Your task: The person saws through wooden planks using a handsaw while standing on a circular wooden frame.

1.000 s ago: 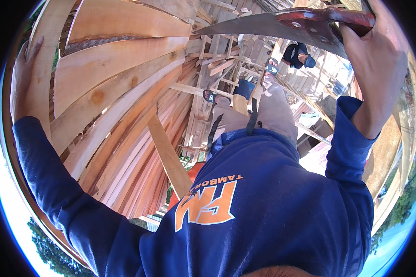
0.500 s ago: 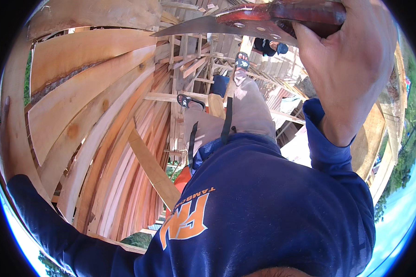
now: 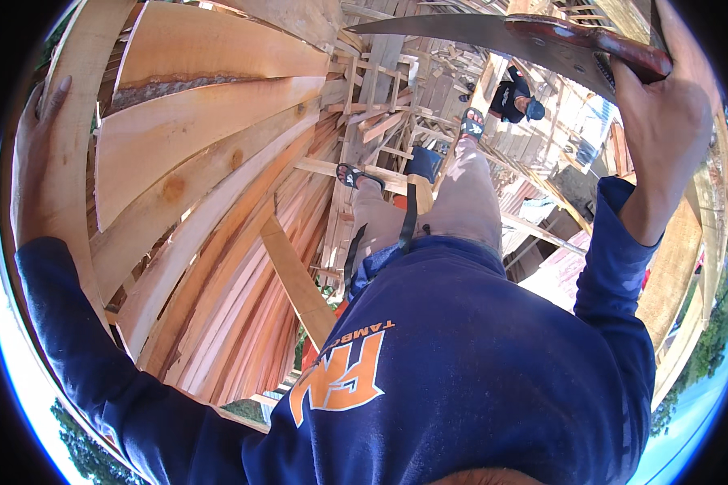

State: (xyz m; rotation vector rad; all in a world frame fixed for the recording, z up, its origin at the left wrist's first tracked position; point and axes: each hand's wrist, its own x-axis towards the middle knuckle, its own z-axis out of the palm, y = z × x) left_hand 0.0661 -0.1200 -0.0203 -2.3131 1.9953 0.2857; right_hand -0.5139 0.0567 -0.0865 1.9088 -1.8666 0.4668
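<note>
My right hand point(image 3: 671, 113) is raised at the upper right, its fingers closed round the red-brown wooden handle of a handsaw point(image 3: 461, 34). The saw's dark blade tapers toward the left across the top of the view, off the planks below it. On the far left, my left hand point(image 3: 34, 162) lies along the edge of a long upright plank point(image 3: 66, 162), fingers stretched and apart. Part of that hand is dim and bent by the rim. Beside it, curved wooden boards point(image 3: 210, 113) run in overlapping rows, with gaps between some of them.
My sandalled feet point(image 3: 471, 125) stand on narrow timbers amid a wooden framework. Below, a person in dark clothes and a cap point(image 3: 510, 101) is on the planked floor. A slanting board point(image 3: 295, 275) crosses near my left side. More curved planks point(image 3: 673, 267) rise at right.
The view has shifted, so the planks and my feet appear farther right. The saw stays in my right hand and appears farther right. More of my left hand shows, against the plank.
</note>
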